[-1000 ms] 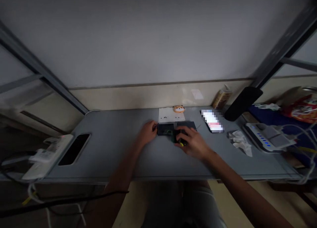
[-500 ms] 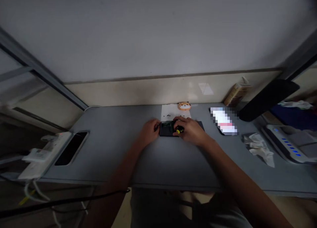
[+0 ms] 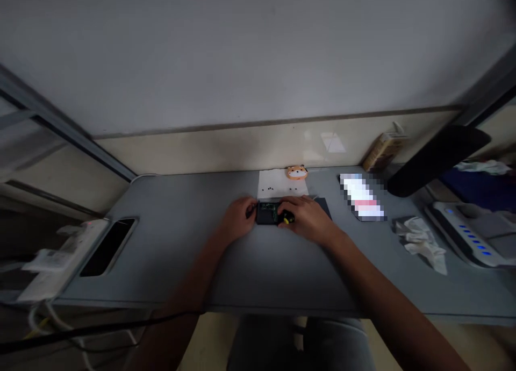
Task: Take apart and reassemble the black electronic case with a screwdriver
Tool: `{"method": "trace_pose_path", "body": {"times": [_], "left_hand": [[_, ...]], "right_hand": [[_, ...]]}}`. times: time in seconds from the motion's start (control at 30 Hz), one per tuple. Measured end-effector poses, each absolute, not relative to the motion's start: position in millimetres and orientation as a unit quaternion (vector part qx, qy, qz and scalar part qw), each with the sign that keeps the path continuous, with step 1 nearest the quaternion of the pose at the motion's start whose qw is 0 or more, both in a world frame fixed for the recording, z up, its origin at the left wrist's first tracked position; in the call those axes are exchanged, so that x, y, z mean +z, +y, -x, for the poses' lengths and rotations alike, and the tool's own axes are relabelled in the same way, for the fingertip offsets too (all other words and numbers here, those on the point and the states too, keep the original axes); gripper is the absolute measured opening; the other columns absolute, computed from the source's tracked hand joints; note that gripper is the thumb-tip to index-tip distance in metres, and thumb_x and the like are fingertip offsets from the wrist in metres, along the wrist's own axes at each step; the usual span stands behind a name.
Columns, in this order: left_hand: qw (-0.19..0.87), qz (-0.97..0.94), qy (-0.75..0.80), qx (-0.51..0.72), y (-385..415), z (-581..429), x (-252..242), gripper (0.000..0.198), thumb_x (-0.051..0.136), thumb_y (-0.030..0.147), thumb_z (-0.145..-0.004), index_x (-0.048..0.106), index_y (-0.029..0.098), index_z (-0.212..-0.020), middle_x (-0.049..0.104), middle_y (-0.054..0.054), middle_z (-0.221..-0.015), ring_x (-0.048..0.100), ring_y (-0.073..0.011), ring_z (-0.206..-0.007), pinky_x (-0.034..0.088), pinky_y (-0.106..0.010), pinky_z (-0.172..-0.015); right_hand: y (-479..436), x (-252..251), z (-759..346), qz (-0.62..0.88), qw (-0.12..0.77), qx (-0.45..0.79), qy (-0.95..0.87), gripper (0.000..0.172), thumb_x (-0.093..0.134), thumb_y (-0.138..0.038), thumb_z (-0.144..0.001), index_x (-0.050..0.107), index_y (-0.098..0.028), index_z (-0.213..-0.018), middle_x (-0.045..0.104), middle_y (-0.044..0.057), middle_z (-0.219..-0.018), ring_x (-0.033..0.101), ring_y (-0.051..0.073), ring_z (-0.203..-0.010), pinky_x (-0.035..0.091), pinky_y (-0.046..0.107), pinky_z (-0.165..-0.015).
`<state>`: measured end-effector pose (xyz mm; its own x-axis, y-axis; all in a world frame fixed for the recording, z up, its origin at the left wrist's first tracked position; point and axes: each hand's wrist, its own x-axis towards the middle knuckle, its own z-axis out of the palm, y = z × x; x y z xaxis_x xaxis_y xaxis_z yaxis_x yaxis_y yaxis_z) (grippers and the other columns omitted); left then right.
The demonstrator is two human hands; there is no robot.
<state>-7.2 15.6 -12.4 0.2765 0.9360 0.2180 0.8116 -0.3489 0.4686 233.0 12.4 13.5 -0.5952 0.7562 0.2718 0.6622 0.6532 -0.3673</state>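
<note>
A small dark device (image 3: 266, 213) with a green circuit board showing lies on the grey table (image 3: 181, 242) in front of me. My left hand (image 3: 237, 219) grips its left end with curled fingers. My right hand (image 3: 307, 216) is closed around a small tool with a yellow-and-black handle (image 3: 287, 219), held at the device's right side. A flat dark cover (image 3: 324, 206) lies partly under my right hand. Behind the device is a white sheet of paper (image 3: 282, 184) with several tiny dark screws on it.
An orange animal-shaped figure (image 3: 297, 172) sits at the paper's far edge. To the right lie a phone (image 3: 363, 197), crumpled tissue (image 3: 421, 243), a carton (image 3: 382, 151) and a device with blue lights (image 3: 470, 232). A black phone (image 3: 108, 245) and a power strip (image 3: 48, 261) are at left.
My right hand moved from the table in front of the dark cover up onto the device with the tool. The view shifted slightly; my left hand stayed on the device.
</note>
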Motion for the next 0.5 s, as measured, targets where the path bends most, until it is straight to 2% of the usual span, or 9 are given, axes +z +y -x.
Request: {"method": "trace_pose_path", "body": {"times": [0.17, 0.23, 0.3, 0.33, 0.5], "left_hand": [[0.134, -0.791, 0.548, 0.238, 15.8, 8.7, -12.0, 0.014, 0.056, 0.018, -0.088, 0.068, 0.022, -0.093, 0.065, -0.003, -0.08, 0.061, -0.0197, -0.077, 0.051, -0.033, -0.078], [0.137, -0.785, 0.552, 0.245, 15.2, 10.4, -13.3, 0.013, 0.056, 0.018, -0.088, 0.068, 0.022, -0.093, 0.063, -0.002, -0.078, 0.061, -0.0192, -0.074, 0.051, -0.032, -0.075], [0.136, -0.774, 0.562, 0.26, 14.7, 11.5, -13.1, 0.015, 0.055, 0.018, -0.089, 0.067, 0.022, -0.097, 0.063, -0.002, -0.078, 0.061, -0.0186, -0.071, 0.051, -0.031, -0.072], [0.13, -0.768, 0.564, 0.273, 15.0, 11.2, -11.7, 0.015, 0.054, 0.019, -0.09, 0.067, 0.022, -0.098, 0.063, -0.002, -0.08, 0.061, -0.0185, -0.071, 0.052, -0.03, -0.071], [0.063, -0.795, 0.506, 0.328, 22.6, -7.1, 10.0, 0.017, 0.051, 0.023, -0.095, 0.066, 0.023, -0.103, 0.065, -0.005, -0.094, 0.065, -0.0212, -0.093, 0.052, -0.034, -0.091]], "right_hand": [[13.1, 12.7, -234.1, 0.391, 0.213, 0.097, -0.89, 0.022, 0.084, -0.029, -0.077, 0.073, -0.026, -0.096, 0.073, 0.008, -0.115, 0.071, 0.024, -0.093, 0.052, 0.041, -0.086], [12.8, 17.0, -235.5, 0.396, 0.249, 0.08, -0.88, 0.018, 0.08, -0.032, -0.081, 0.074, -0.025, -0.096, 0.072, 0.008, -0.114, 0.069, 0.022, -0.087, 0.053, 0.038, -0.083], [11.2, 25.7, -238.3, 0.408, 0.319, 0.063, -0.853, 0.011, 0.071, -0.034, -0.089, 0.073, -0.024, -0.094, 0.071, 0.009, -0.107, 0.068, 0.021, -0.084, 0.053, 0.036, -0.08], [9.8, 31.1, -240.3, 0.415, 0.362, 0.055, -0.833, 0.013, 0.064, -0.034, -0.093, 0.072, -0.024, -0.091, 0.071, 0.009, -0.101, 0.067, 0.021, -0.084, 0.053, 0.036, -0.079], [2.0, 49.4, -254.6, 0.462, 0.594, 0.004, -0.659, 0.042, 0.038, -0.047, -0.101, 0.064, -0.024, -0.077, 0.065, 0.009, -0.083, 0.063, 0.023, -0.082, 0.051, 0.039, -0.074]]}}
